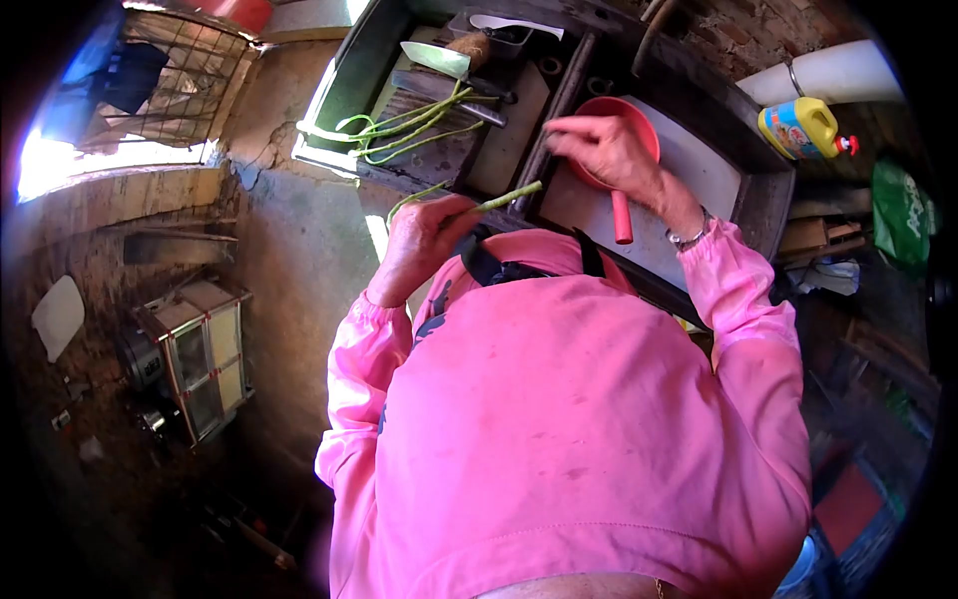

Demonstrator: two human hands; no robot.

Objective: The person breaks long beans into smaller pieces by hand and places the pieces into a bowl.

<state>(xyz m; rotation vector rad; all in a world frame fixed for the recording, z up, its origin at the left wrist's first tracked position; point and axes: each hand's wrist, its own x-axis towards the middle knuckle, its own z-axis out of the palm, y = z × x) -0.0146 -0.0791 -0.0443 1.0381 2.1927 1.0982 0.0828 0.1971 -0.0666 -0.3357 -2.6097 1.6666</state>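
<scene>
My left hand [427, 240] is closed around a green stalk [510, 196], whose thick end sticks out to the right while a thin part trails to the left. Over the red dipper [623, 218] is my right hand [614, 152], raised, with its fingers pointing left; the fingertips are blurred and I cannot make out anything between them. The dipper's bowl lies partly hidden beneath that hand. Several long green stalks [404, 130] lie across the dark ridged part of the counter at the upper left. Near them are a knife [436, 59] and a brown scrubber [471, 48].
The dark sink unit [766, 205] runs across the top. A yellow bottle [806, 128] with a red cap stands at the right, near a green bag [900, 215]. A small glazed cabinet [208, 354] is at the left, below a barred window [190, 95].
</scene>
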